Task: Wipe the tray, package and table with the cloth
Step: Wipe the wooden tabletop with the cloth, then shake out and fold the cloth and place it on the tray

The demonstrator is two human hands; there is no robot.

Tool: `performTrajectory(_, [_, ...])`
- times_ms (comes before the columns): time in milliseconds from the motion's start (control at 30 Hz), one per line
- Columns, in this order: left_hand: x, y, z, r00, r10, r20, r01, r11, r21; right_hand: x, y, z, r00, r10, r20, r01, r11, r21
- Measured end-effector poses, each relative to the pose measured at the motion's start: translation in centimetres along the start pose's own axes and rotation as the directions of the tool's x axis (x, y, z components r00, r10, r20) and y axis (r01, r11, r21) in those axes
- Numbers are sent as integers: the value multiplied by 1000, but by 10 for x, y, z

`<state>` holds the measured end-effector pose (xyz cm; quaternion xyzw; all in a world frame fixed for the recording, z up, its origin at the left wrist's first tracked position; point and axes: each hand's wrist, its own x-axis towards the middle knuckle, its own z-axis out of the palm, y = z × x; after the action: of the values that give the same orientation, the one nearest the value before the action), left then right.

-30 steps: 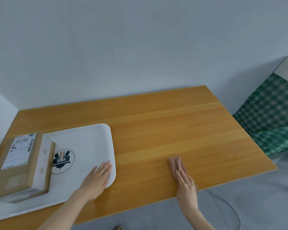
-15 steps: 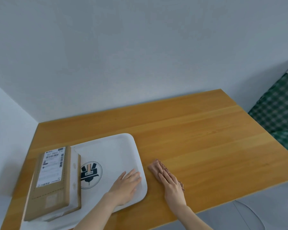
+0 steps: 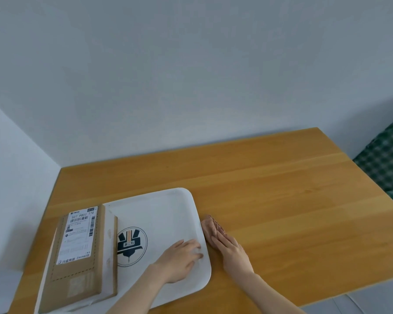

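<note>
Right hand lying flat, fingers straight and together, pressing the pinkish cloth onto the wooden bench just beside the right rim of the white tray, lower centre of the frame; the cloth's far end sticking out past the fingertips. Left hand resting palm-down on the tray's lower right corner, fingers straight and slightly spread, holding nothing. Brown cardboard package with a white shipping label sitting on the tray's left part, lower left of the frame, beside the printed emblem; green checked fabric showing at the right edge
</note>
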<state>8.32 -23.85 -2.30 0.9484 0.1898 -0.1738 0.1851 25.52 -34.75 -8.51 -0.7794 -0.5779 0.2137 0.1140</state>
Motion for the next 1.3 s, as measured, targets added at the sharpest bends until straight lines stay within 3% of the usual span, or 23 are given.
performTrajectory(167, [4, -1, 2, 999, -47, 0, 47, 999, -14, -13, 14, -17, 984, -172, 55, 177, 976, -124])
performTrajectory(200, [5, -1, 3, 998, -65, 1, 66, 998, -20, -16, 15, -22, 973, -229, 12, 229, 961, -153])
performTrajectory(300, [12, -2, 4, 997, -73, 17, 73, 997, -16, -31, 26, -23, 953, -265, 145, 283, 951, -122])
performTrajectory(533, [16, -7, -2, 997, -74, 18, 73, 997, 37, -60, 77, -27, 815, -458, 356, 566, 761, -317])
performTrajectory(667, [11, -9, -15, 990, -134, -42, 132, 990, -46, -52, 74, -67, 817, -394, 420, 489, 860, -146])
performTrajectory(733, [7, -13, -23, 978, -195, -77, 183, 973, -139, -42, 59, -90, 885, -256, 389, 269, 963, 23])
performTrajectory(800, [5, -17, -31, 960, -269, -77, 242, 937, -253, -26, 46, -110, 939, -120, 321, 58, 979, 195])
performTrajectory(900, [3, -19, -49, 919, -392, 35, 341, 749, -568, 0, 24, -153, 935, -53, 352, -79, 934, 349])
performTrajectory(967, [0, -14, -70, 900, -421, 114, 356, 560, -748, 17, 10, -185, 938, -87, 335, -88, 876, 474])
performTrajectory(1033, [-3, -9, -92, 905, -400, 142, 326, 439, -837, 30, -7, -217, 943, -118, 311, -94, 801, 591])
performTrajectory(1167, [-4, -1, -130, 962, -247, 120, 206, 361, -909, 47, -38, -272, 961, -174, 216, -83, 563, 822])
performTrajectory(1300, [-12, 9, -177, 983, -169, -67, -22, 253, -967, 58, -57, -304, 971, -216, 106, -64, 192, 979])
